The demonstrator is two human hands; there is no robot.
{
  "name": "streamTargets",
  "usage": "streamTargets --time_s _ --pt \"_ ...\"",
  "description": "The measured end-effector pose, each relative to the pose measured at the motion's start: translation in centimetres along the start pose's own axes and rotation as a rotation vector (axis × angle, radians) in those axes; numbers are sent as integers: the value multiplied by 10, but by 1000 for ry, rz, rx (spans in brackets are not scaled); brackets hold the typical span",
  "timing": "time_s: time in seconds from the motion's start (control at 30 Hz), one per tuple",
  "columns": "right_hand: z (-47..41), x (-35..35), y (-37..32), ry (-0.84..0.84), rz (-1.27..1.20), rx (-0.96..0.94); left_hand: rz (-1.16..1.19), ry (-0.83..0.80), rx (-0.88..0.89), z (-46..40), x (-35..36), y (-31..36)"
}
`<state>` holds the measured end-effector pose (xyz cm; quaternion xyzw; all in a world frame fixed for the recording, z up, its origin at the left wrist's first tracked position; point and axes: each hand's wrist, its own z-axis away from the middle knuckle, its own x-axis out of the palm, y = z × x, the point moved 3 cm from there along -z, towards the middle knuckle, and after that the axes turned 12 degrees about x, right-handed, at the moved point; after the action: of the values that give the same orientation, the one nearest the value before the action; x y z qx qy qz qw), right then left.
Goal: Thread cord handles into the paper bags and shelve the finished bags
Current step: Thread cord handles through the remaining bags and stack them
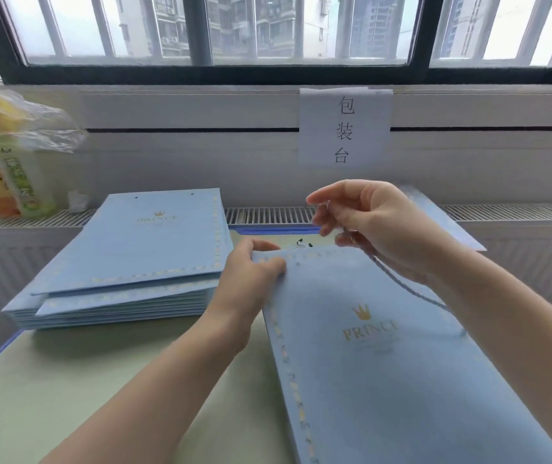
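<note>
A flat pale-blue paper bag with a gold crown emblem point(385, 346) lies on the pale green worktop point(67, 396), its punched top edge turned toward the window. The left hand point(251, 276) pinches the bag's upper left corner, thumb on top and fingers curled over the edge, holding it steady. The right hand point(368, 222) hovers just above the top edge, its fingertips grasping a thin blue-grey cord handle point(401, 283); the cord trails back across the bag's face and passes under the right forearm. Whether the cord's tip has entered a hole cannot be told, as the hand hides that spot and the frame is blurred there. To the left sits a stack of identical flat blue bags point(127, 262), the top one showing two open holes and no cord, so these appear yet to be threaded. Another blue sheet point(448, 216) shows behind the right hand; its state is unclear. No shelf is in view. Judged from this, threading is under way on one bag, with most of the work, and all shelving, remaining.
</note>
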<state>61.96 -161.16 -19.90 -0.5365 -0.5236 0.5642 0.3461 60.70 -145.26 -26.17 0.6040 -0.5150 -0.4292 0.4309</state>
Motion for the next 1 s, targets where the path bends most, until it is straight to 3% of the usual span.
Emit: streamTargets --time_s 0.2,0.43,0.57,0.77,1.0 --pt "-3 30 29 82 133 -87 -265 -99 168 4 8 5" --pt "9 31 36 -7 103 -113 -296 -104 329 2 3 5" --pt "10 27 34 91 173 -203 -260 -72 453 2 3 7" --pt "8 22 39 253 337 -265 -243 -89 442 3 6 9" --pt "6 23 41 245 365 -294 -298 -91 471 1 5 6"
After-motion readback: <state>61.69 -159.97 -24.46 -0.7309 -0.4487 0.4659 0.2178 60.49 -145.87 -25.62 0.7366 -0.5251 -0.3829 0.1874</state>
